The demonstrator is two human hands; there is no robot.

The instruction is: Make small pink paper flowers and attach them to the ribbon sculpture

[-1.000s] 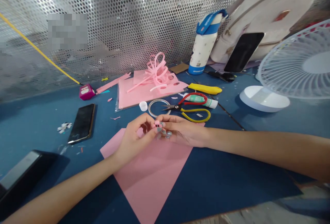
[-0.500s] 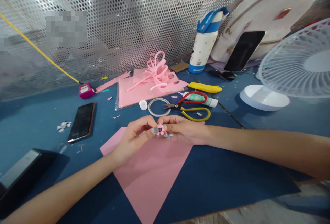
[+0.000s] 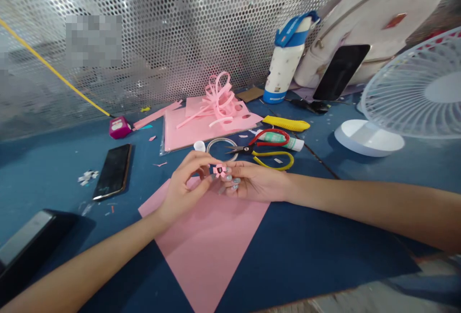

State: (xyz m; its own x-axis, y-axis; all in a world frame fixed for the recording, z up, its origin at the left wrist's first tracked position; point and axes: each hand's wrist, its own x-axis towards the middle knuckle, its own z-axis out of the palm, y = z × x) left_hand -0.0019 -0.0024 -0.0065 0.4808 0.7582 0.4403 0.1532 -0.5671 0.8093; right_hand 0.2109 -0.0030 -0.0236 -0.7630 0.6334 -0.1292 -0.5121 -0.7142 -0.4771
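A small pink paper flower (image 3: pixel 219 171) with a dark centre is held up between my hands, above a large pink paper sheet (image 3: pixel 216 236). My right hand (image 3: pixel 257 182) pinches it from the right, with its other fingers curled below. From the left, my left hand (image 3: pixel 187 181) closes thumb and forefinger at the petals; the exact contact is small and partly hidden. Just beyond my hands lie scissors (image 3: pixel 246 150) with red and yellow handles, a tape roll (image 3: pixel 212 146) and a white cap (image 3: pixel 199 146).
Behind are pink sheets (image 3: pixel 176 133) with curled paper strips (image 3: pixel 218 92), a yellow cutter (image 3: pixel 286 123), a glue tube (image 3: pixel 297 144) and a bottle (image 3: pixel 284 66). Phones (image 3: pixel 113 171), a tape measure (image 3: pixel 120 127), a black object (image 3: pixel 32 241) and a fan (image 3: pixel 414 87) stand around.
The flower has shifted slightly up and left, and its face shows more fully. My left thumb has drawn back from its front, while my right hand keeps hold.
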